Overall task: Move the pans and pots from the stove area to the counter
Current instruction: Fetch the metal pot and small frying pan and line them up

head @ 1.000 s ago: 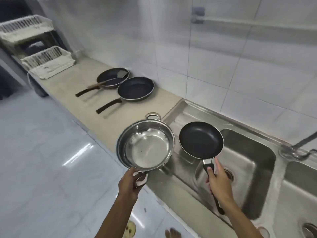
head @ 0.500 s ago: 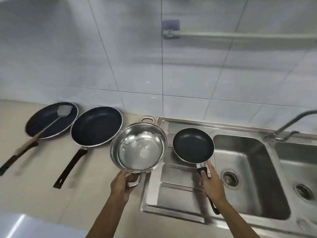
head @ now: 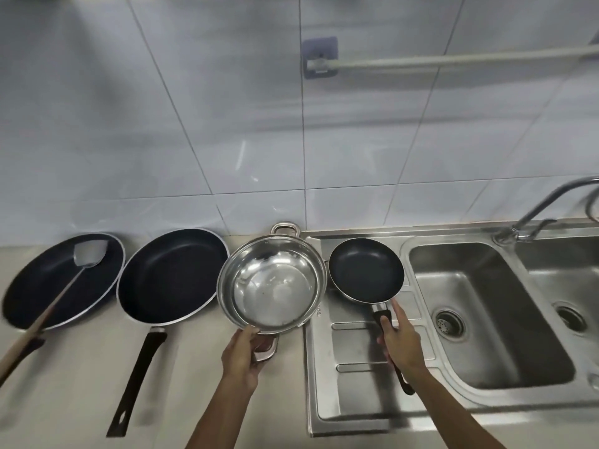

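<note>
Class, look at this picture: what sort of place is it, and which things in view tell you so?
Most likely a home kitchen: a steel double sink with a tap, frying pans on a counter, and a tiled wall behind.

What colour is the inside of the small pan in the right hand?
Black inside the small pan, seen in the head view.

I'm facing a pale tiled wall [head: 227, 108]; grey rail [head: 453, 59] mounted high, beige counter [head: 64, 384] left, steel double sink [head: 486, 319] right.
</note>
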Tool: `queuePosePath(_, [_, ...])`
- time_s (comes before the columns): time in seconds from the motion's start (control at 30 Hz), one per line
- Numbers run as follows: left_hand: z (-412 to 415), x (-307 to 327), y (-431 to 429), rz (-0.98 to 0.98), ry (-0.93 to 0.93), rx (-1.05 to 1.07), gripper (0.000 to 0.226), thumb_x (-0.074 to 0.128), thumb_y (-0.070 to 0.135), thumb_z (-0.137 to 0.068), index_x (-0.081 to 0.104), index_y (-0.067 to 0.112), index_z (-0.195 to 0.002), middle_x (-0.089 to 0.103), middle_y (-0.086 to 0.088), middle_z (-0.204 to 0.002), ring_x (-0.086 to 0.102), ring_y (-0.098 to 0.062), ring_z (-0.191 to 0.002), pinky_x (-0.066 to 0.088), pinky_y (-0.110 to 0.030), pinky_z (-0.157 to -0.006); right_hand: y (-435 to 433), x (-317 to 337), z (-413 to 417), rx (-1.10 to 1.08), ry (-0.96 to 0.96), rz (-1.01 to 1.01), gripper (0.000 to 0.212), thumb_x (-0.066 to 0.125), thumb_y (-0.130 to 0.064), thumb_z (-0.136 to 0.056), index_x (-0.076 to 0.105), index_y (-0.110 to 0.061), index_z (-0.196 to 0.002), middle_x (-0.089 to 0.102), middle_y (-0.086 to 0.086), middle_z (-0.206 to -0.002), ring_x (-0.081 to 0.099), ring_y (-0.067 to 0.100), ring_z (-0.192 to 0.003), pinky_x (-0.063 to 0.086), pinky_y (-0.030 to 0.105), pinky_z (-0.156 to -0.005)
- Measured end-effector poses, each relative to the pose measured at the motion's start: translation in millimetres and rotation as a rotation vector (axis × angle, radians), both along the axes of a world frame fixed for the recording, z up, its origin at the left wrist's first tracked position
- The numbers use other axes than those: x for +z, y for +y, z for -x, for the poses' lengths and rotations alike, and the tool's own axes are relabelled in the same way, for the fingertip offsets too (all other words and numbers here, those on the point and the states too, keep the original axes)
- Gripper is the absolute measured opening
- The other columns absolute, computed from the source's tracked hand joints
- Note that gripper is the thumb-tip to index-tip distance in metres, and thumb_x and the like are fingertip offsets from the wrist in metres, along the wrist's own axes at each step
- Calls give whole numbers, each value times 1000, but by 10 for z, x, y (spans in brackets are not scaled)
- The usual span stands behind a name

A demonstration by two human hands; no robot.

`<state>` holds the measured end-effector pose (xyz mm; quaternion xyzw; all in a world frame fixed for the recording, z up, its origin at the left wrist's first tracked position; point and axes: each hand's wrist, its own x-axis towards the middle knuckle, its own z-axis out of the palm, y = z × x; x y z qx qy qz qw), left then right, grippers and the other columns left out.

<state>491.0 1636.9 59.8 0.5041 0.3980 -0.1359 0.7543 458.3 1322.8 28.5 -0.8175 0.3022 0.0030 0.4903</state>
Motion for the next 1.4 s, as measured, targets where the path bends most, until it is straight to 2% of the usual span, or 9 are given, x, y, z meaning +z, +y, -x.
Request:
queuePosePath(0.2, [-150,-77,-34,39,-6,12,19,76,16,-81,69,16,-99,78,0,-71,70,-22,-85,56,-40,-78,16,-98,-126,-8,0,9,53,51,-29,-106,35,-42,-155,70,16,-65,53,8,-34,46,25,-33])
queuePosePath(0.43, [-184,-155,-26,66,-18,23,25,72,14,-85,67,19,-109,78,-6,-85,74,-15,-72,56,-36,-70,38,-124,-244,-15,15,-23,55,50,-31,-106,30,-44,-156,70,12,-63,48,12,-32,44,25,-32])
queuePosePath(0.53, [-185,-161,-16,83,-30,18,25,70,14,-87,67,19,-111,75,-11,-99,73,-21,-82,56,-34,-69,39,-117,-319,5,11,-11,56,50,-30,-106,29,-43,-156,71,7,-61,47,11,-30,45,25,-32])
queuePosePath(0.73, [-177,-150,-5,98,-34,13,26,72,14,-86,68,16,-112,76,-14,-103,74,-24,-88,59,-34,-69,44,-110,-483,11,10,-27,58,50,-28,-107,28,-42,-158,73,11,-65,48,12,-32,48,26,-33])
queuePosePath(1.0, [-189,-177,-6,98,-28,20,26,72,16,-86,69,17,-112,76,-16,-112,73,-27,-97,57,-39,-79,57,-123,-516,-7,9,-69,57,51,-29,-106,29,-43,-157,74,12,-68,50,17,-36,50,27,-35])
queuePosePath(1.17, [-178,-172,-8,97,-29,29,28,74,17,-85,70,15,-114,75,-17,-117,77,-23,-89,57,-41,-84,49,-139,-518,-30,17,-115,56,52,-30,-106,31,-46,-155,75,8,-67,54,12,-34,49,25,-36])
queuePosePath(1.23, [-180,-156,-12,106,-16,35,39,76,19,-85,69,10,-122,75,-16,-119,75,-26,-100,56,-45,-92,58,-129,-518,-33,21,-132,56,52,-31,-106,30,-47,-155,75,9,-69,56,14,-36,49,26,-37])
queuePosePath(1.3, [-156,-116,-26,128,-4,42,47,77,23,-85,66,9,-129,74,-11,-121,71,-25,-106,55,-43,-94,69,-109,-488,-29,28,-129,56,51,-32,-106,29,-44,-156,75,9,-71,57,15,-37,50,26,-37])
queuePosePath(1.4, [-93,-53,-52,182,-21,52,36,75,27,-88,69,17,-122,73,-9,-126,70,-23,-107,56,-38,-89,86,-77,-369,-20,42,-116,53,49,-33,-106,30,-34,-155,75,10,-73,59,17,-38,51,28,-37])
